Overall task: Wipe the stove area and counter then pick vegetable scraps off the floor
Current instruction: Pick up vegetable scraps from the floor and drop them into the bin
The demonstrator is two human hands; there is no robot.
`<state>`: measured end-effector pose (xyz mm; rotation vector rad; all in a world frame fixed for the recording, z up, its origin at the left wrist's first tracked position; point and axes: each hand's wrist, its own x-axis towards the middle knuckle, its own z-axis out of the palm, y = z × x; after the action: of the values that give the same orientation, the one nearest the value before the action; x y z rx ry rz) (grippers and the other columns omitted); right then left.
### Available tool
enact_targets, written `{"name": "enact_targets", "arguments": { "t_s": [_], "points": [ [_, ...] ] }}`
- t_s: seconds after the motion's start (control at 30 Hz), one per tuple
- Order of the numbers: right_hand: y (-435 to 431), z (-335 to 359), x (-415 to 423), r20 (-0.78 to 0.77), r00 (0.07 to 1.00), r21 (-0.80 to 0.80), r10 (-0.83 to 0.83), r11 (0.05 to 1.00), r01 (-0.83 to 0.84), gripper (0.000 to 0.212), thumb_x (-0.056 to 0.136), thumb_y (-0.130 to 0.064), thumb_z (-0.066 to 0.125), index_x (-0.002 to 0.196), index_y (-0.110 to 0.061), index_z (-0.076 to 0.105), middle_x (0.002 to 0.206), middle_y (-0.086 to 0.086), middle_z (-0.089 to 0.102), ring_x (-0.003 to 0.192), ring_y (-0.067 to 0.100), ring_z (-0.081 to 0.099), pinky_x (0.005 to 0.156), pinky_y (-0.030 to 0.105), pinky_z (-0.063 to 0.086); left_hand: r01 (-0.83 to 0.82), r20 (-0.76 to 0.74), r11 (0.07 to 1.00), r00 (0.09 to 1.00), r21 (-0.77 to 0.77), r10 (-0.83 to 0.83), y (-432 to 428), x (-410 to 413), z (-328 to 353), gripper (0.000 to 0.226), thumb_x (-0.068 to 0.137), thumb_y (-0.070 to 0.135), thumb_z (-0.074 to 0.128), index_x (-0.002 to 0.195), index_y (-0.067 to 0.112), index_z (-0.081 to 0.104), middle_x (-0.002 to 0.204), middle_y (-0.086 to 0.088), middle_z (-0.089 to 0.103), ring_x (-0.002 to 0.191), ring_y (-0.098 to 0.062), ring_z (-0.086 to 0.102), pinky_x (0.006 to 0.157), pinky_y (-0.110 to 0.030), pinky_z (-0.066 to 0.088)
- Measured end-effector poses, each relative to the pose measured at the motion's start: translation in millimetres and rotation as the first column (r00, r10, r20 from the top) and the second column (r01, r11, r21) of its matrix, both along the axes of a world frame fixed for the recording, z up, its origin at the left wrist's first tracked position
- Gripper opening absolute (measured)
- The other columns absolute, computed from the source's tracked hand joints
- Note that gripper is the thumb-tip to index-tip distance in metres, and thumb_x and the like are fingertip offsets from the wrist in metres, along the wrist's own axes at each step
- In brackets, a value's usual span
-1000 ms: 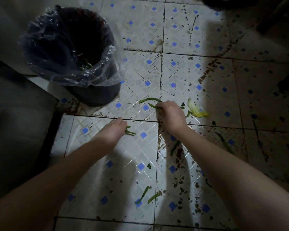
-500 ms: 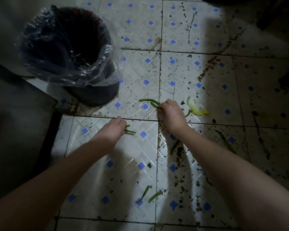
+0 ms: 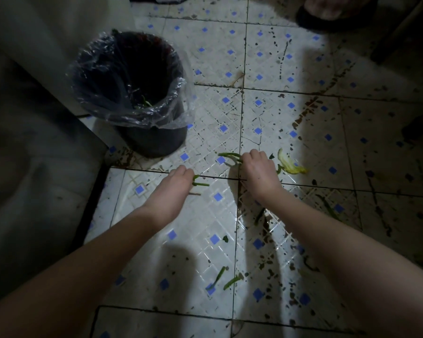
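Observation:
Both my hands reach down to the dirty tiled floor [image 3: 291, 69]. My left hand [image 3: 174, 189] holds short green stem pieces [image 3: 200, 183] that stick out to the right of its fingers. My right hand [image 3: 258, 170] grips a curved green bean scrap [image 3: 228, 156] that pokes out to its left. A yellow-green peel [image 3: 289, 164] lies just right of my right hand. Two green scraps [image 3: 226, 279] lie on the tile nearer to me, between my forearms. Another dark green strip [image 3: 327, 207] lies to the right of my right forearm.
A dark bin lined with a clear plastic bag [image 3: 132, 93] stands left of and beyond my hands, with green scraps inside. A dark cabinet side [image 3: 34, 154] fills the left. A foot in a dark slipper [image 3: 327, 11] is at the top right.
The camera has tilted up, so the bin and hands sit lower in view and a slippered foot appears at the top. Both hands keep their scraps and have hardly moved on the floor.

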<state>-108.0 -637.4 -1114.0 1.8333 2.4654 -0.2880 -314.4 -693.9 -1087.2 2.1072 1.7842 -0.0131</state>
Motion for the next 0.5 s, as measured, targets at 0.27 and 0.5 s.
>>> {"name": "enact_targets", "arguments": {
  "t_s": [0.27, 0.5],
  "points": [
    [10.2, 57.1, -16.1, -0.233, 0.962, 0.080, -0.142, 0.983, 0.165, 0.038, 0.081, 0.014, 0.048, 0.113, -0.006, 0.052, 0.113, 0.013, 0.049, 0.105, 0.029, 0.043, 0.080, 0.044, 0.047, -0.075, -0.049, 0.988, 0.995, 0.132, 0.082, 3.6, -2.7, 53.8, 0.023, 0.089, -0.005, 0.055, 0.107, 0.007, 0.047, 0.114, -0.011, 0.046, 0.107, -0.026, 0.047, 0.088, -0.032, 0.039],
    [12.6, 102.7, -49.8, -0.448, 0.888, 0.145, -0.104, 0.972, 0.187, 0.035, 0.089, 0.007, 0.049, 0.118, -0.010, 0.055, 0.116, 0.010, 0.052, 0.111, 0.027, 0.045, 0.086, 0.039, 0.044, -0.150, 0.081, 0.946, 0.988, 0.289, 0.132, 18.7, -29.6, 118.6, 0.007, 0.094, 0.000, 0.050, 0.101, 0.002, 0.049, 0.110, -0.017, 0.046, 0.102, -0.033, 0.048, 0.085, -0.044, 0.041]
  ]
}}
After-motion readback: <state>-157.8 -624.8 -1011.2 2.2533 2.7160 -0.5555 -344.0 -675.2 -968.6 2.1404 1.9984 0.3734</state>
